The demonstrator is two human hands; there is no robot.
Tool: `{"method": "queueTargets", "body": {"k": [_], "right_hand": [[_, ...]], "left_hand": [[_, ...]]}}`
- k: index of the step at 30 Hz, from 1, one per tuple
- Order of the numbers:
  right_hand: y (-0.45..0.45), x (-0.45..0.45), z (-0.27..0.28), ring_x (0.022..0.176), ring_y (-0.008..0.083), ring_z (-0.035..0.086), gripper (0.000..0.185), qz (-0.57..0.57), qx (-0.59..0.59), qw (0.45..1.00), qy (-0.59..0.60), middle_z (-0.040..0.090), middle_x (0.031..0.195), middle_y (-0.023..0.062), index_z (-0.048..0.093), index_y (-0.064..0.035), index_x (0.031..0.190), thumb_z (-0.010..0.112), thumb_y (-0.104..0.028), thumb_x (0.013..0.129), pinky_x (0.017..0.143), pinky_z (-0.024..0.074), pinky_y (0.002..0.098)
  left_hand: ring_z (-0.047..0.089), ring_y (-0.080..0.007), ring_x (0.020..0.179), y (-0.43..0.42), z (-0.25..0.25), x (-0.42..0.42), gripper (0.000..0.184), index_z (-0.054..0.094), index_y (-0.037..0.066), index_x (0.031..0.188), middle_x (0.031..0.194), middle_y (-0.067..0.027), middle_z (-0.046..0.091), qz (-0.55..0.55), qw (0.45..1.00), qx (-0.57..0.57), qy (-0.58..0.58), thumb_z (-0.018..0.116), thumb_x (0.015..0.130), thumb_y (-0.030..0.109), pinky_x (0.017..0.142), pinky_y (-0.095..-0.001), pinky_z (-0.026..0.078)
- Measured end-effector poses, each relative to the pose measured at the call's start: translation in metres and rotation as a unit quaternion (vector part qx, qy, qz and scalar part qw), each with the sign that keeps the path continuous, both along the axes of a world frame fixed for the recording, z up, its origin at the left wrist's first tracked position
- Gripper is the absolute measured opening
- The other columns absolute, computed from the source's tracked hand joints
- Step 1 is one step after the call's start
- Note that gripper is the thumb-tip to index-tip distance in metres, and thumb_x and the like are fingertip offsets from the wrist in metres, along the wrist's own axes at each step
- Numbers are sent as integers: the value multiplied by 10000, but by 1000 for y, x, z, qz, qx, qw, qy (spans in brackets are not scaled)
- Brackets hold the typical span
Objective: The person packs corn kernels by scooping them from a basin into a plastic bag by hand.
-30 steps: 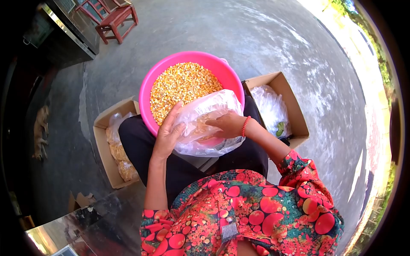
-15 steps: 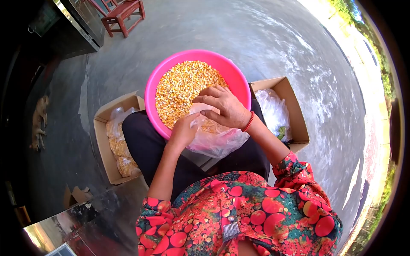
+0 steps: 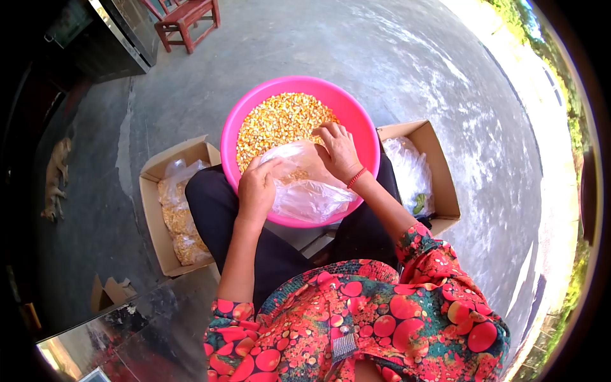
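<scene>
A pink basin (image 3: 366, 127) with loose yellow corn kernels (image 3: 280, 121) sits at my lap. Over its near side lies a clear plastic bag (image 3: 312, 200), its mouth spread wide and some kernels showing inside. My left hand (image 3: 256, 191) pinches the bag's left edge between thumb and fingers. At the right edge of the mouth is my right hand (image 3: 340, 153), thumb against the plastic and fingers curled over the kernels. Its exact grip on the film is partly hidden.
Left of my legs, a cardboard box (image 3: 153, 213) holds several bags of corn. Another cardboard box (image 3: 445, 184) on the right contains crumpled clear plastic bags (image 3: 410, 172). A red wooden chair (image 3: 184, 22) stands far left, and an animal (image 3: 57, 175) lies on the floor.
My hands have moved apart, left hand leftward and right hand rightward, widening the bag's mouth. The bag now lies further over the basin.
</scene>
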State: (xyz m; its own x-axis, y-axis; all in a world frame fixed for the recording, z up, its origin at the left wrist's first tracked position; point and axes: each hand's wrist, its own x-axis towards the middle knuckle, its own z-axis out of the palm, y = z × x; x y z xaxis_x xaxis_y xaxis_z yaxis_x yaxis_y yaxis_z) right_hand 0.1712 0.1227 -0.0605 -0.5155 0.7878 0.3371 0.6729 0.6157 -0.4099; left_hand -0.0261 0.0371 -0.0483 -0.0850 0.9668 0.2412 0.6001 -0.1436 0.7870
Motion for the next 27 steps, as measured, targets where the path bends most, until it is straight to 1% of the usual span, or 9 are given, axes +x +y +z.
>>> {"method": "queueTargets", "body": {"k": [1,4,9,12,17,19,21,23,27], "right_hand": [[-1,-5,15,999,305,475,307,23,45,998,49,504,1039,128,527,-85,1059,575,-168,768,851,372,416],[-29,-15,51,1149,319,403,595,192,-58,980,-12,441,1204,158,411,-112,1251,612,-359,748,937,322,459],[-52,12,-11,1273,307,278,786,225,-60,960,-153,326,1353,169,287,-153,1357,591,-510,727,977,247,541],[-48,19,-21,1219,327,351,722,264,-205,926,-175,402,1289,176,346,-129,1322,586,-488,742,982,264,512],[-40,9,35,1211,324,360,659,284,-141,949,3,421,1266,180,395,-118,1282,626,-414,741,1004,260,485],[-39,10,39,1228,316,338,619,152,25,988,-31,385,1300,185,448,-86,1243,630,-395,738,1001,269,465],[-30,25,-3,1248,283,328,568,138,13,989,-46,414,1286,167,492,-105,1212,573,-455,772,1028,223,474],[-21,40,-35,1254,267,324,519,256,-176,922,-233,408,1303,141,527,-128,1185,532,-472,797,1031,200,484],[-1,24,10,1017,276,527,238,254,-229,939,-24,581,1034,128,647,-110,942,602,-290,793,882,401,385]], "left_hand": [[568,-343,918,1,-4,2,297,643,43,960,1012,-189,572,2,1000,0,-2,455,750,-53,810,-384,455],[539,-339,1019,0,-18,11,353,543,-38,1106,1068,-234,548,18,999,-38,34,551,766,58,875,-382,420],[481,-356,1085,5,-31,4,471,458,-74,1175,1160,-239,493,86,995,29,45,570,740,66,920,-379,392],[484,-353,1093,5,-32,5,468,476,-76,1161,1163,-249,499,56,998,-9,9,575,730,77,938,-370,383],[537,-316,1057,5,-39,7,447,523,-72,1122,1103,-246,553,20,996,-78,35,637,735,122,911,-349,411],[556,-294,1037,3,-35,8,451,531,-79,1110,1092,-246,561,-36,989,-143,-8,647,740,150,891,-332,425],[586,-270,989,3,-43,9,414,568,-61,1072,1039,-230,593,-78,987,-137,-33,652,745,179,859,-323,440],[610,-261,932,3,-37,8,350,607,-33,1023,968,-210,624,-172,956,-236,-19,642,753,187,826,-329,452],[619,-269,901,2,-42,12,288,628,-5,993,944,-196,631,-95,980,-176,-16,601,770,176,807,-330,457]]}}
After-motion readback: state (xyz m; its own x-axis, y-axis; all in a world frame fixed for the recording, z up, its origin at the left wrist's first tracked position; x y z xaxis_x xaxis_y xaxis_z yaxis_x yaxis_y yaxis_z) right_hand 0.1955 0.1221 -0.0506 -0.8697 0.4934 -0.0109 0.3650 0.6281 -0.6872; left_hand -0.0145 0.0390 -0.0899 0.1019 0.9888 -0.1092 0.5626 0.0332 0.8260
